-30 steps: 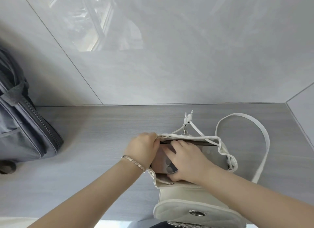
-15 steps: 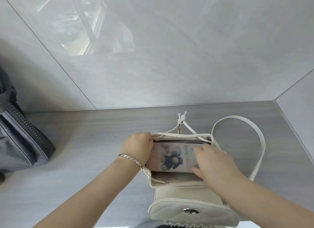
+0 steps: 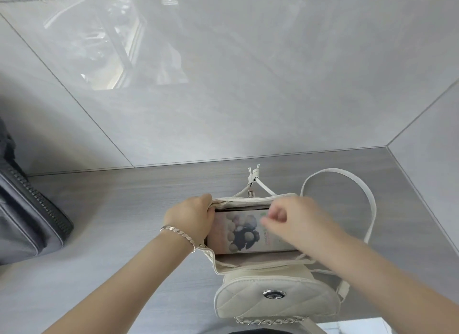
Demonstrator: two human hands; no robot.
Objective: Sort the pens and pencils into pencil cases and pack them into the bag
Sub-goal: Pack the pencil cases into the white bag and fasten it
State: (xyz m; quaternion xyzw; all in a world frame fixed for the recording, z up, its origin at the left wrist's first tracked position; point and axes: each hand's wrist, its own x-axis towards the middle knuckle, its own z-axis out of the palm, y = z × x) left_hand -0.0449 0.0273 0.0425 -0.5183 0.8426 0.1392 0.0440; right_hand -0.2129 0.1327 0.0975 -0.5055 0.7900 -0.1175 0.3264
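A cream quilted bag (image 3: 268,301) stands open on the grey table, its flap with a metal snap hanging toward me. Inside its mouth lies a flat pencil case (image 3: 238,231) printed with pale and dark round shapes. My left hand (image 3: 191,217), with a silver bracelet on the wrist, grips the left rim of the bag's opening. My right hand (image 3: 293,219) hovers over the right end of the case, blurred, fingers loosely curled, and I cannot tell whether it touches the case or the rim.
A dark grey zipped bag (image 3: 27,221) sits at the table's left edge. The cream bag's white strap (image 3: 367,199) loops out to the right, and its drawstring (image 3: 253,177) points toward the tiled wall. The table (image 3: 124,209) meets walls behind and at the right.
My right hand has lifted off the pencil case and moved to the right end of the opening, uncovering the printed case. My left hand stays on the rim.
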